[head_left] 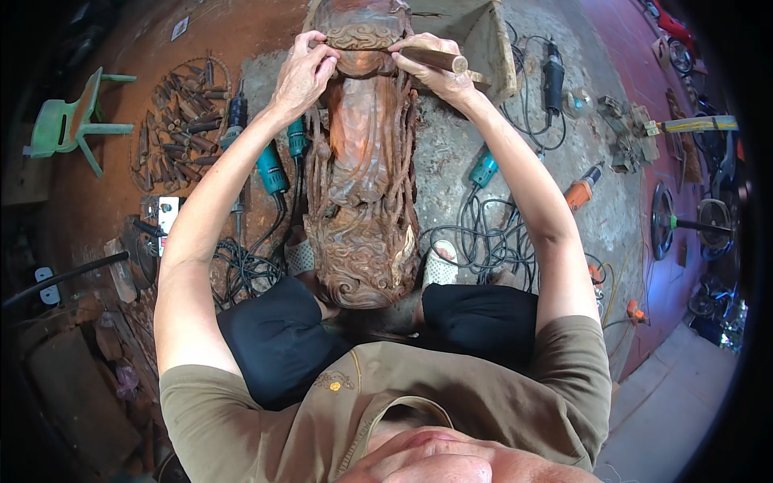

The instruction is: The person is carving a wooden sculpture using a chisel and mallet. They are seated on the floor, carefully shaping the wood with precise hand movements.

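I wore an olive-brown shirt (491,394) whose short sleeves (205,394) ended above my elbows, its neckline (441,408) rounded, its left chest embroidered with an orange flower (335,386). Dark cloth (278,342) covered my thighs. My shoes (440,267) were pale and perforated; my left hand (303,78) and right hand (435,71) were bare.

A green chair (52,129) is at the left, near a heap of wooden-handled tools (189,121). To the right, a black power tool (553,80), a teal power tool (485,169) and an orange power tool (581,191) lie on the floor (600,68), with tangled black cables (483,233) nearby.
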The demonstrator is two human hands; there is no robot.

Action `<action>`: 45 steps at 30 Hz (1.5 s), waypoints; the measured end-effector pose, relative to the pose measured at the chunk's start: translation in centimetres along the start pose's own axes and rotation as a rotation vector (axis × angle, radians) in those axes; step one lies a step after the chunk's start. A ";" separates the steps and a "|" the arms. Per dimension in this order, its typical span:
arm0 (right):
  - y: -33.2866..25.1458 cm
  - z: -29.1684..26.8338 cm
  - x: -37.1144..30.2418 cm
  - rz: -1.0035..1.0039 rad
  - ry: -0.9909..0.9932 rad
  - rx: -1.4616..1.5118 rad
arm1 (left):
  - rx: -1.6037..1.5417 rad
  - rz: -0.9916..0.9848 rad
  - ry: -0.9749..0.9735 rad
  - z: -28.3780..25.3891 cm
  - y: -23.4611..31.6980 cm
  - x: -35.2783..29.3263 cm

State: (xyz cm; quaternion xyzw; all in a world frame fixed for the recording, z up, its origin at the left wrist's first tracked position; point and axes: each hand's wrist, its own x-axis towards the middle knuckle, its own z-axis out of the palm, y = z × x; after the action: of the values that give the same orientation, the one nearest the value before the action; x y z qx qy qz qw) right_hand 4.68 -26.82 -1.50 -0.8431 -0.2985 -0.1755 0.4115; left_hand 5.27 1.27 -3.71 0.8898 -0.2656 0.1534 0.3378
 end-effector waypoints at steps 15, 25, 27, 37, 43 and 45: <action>-1.4 -1.1 1.8 0.236 -0.063 0.172 | 0.088 0.089 0.080 0.3 -1.3 0.5; -1.6 -1.1 1.4 0.197 -0.119 0.127 | 0.045 -0.012 -0.018 -1.1 0.3 0.9; -1.3 -0.9 1.9 0.259 -0.095 0.177 | 0.245 0.110 0.032 -1.9 0.8 1.7; 0.4 2.8 2.3 -0.090 -0.028 0.026 | -0.135 0.192 -0.065 -1.7 8.9 4.0; -2.5 0.9 3.2 0.230 -0.206 -0.009 | -0.160 0.116 -0.006 -1.9 8.3 4.2; -0.2 0.9 1.6 0.043 -0.005 -0.211 | -0.227 -0.001 -0.077 -2.8 7.5 4.2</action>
State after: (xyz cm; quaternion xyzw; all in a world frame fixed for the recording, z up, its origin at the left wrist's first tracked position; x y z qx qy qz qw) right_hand 5.80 -25.41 -1.06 -0.8884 -0.2611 -0.1946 0.3236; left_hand 4.05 -3.12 4.13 0.8513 -0.2934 0.0881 0.4260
